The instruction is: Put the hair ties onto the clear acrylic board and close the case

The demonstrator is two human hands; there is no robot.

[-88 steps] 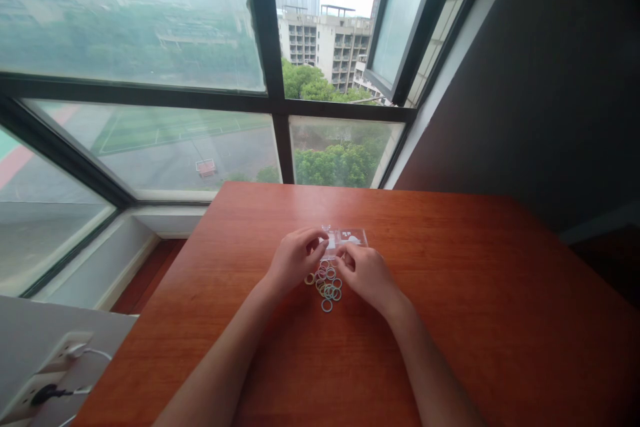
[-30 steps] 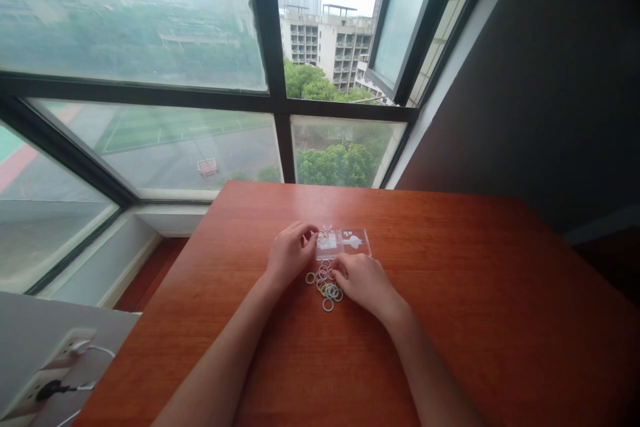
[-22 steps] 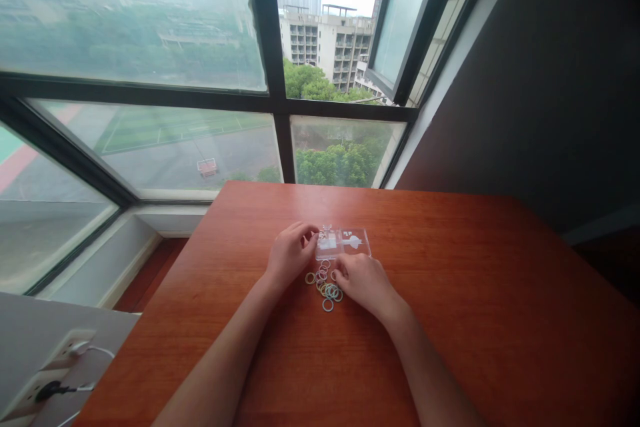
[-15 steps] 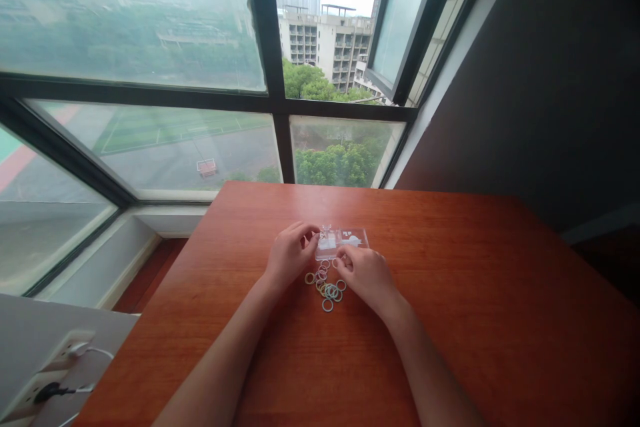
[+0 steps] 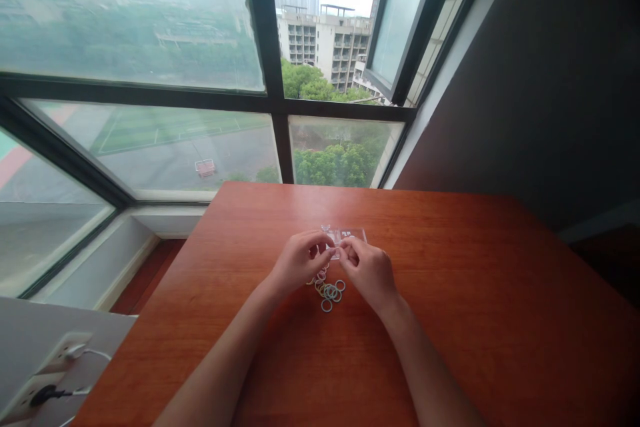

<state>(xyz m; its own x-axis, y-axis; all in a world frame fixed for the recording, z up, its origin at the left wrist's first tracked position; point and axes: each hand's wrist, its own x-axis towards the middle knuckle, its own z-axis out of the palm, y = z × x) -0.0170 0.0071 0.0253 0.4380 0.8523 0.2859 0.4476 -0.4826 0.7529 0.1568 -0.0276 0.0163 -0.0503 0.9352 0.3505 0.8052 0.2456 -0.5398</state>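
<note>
On the table, several small pastel rings (image 5: 331,291), which look like hair ties, lie in a loose cluster. Just beyond them is a clear plastic box (image 5: 361,235) with white print, partly covered by my hands. My left hand (image 5: 304,259) is closed in a pinch, its fingertips meeting those of my right hand in front of the box. My right hand (image 5: 367,271) also pinches, and a small pale ring (image 5: 337,253) shows faintly between the two sets of fingertips. Part of the cluster is hidden behind my left fingers.
The reddish-brown wooden table (image 5: 465,293) extends to both sides. Windows with dark frames (image 5: 280,107) rise beyond its far edge, with one pane swung outward. A dark plug (image 5: 45,395) and a white one sit in wall sockets at lower left.
My left hand has moved right and slightly toward me, from the box's left edge to my right fingertips. The ring by my right fingers has left the cluster.
</note>
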